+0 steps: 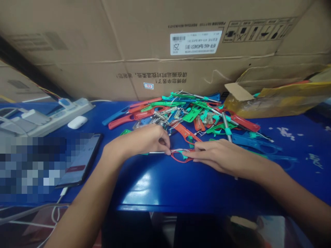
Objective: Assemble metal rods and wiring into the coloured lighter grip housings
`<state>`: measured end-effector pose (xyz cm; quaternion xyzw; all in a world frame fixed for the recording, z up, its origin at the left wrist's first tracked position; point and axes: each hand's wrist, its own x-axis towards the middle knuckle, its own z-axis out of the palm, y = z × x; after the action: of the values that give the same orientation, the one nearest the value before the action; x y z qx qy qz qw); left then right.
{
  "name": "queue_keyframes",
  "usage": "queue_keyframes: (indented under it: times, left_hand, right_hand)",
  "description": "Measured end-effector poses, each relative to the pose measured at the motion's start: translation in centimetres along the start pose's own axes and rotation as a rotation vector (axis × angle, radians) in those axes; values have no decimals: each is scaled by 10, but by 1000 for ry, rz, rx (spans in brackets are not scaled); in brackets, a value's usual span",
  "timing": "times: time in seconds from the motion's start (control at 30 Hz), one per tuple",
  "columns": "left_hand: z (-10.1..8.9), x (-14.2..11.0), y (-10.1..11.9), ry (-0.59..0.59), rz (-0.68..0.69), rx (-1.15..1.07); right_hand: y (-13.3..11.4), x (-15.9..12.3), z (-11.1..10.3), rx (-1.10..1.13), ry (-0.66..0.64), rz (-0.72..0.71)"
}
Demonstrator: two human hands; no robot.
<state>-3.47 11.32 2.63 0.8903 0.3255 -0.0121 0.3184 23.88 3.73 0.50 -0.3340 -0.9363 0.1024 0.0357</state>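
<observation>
Low over the front of the table, my right hand has its fingers closed on the handle end of a red long-reach lighter casing with an oval opening. A teal trigger piece sits at that opening, by my right fingertip. My left hand pinches at the casing's left end, where a thin metal tube runs out to the left and white wires lie along the top. Behind both hands spreads a pile of lighter parts: red, green and blue casings, metal tubes, teal triggers and white wires.
A large cardboard box stands along the back. At right is an open, taped carton. To the left are a power strip with plugs, a white earbud case and a phone on a cable. The table is blue.
</observation>
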Motion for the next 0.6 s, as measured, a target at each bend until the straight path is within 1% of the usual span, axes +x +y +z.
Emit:
queue_keyframes:
  times: [0.07,0.17,0.23,0.33,0.4,0.5,0.6]
  left_hand:
    - [2,2,-2,-16,6,-13]
    - [3,3,-4,-27,-5,-11]
    - [3,3,-5,-29,-8,-9]
    - [5,4,-4,-13,7,-11]
    - [6,4,-3,-7,44,-14]
    - [8,5,0,-18,98,-28]
    - [9,7,-1,-13,113,-25]
  right_hand:
    - [0,-1,0,4,10,-7]
    - [1,-1,-2,78,47,9]
    - [1,1,-2,127,119,30]
    - [-1,6,-2,126,251,43]
    - [-3,10,0,116,295,46]
    - [-3,13,5,95,293,67]
    - [-2,15,9,73,261,72]
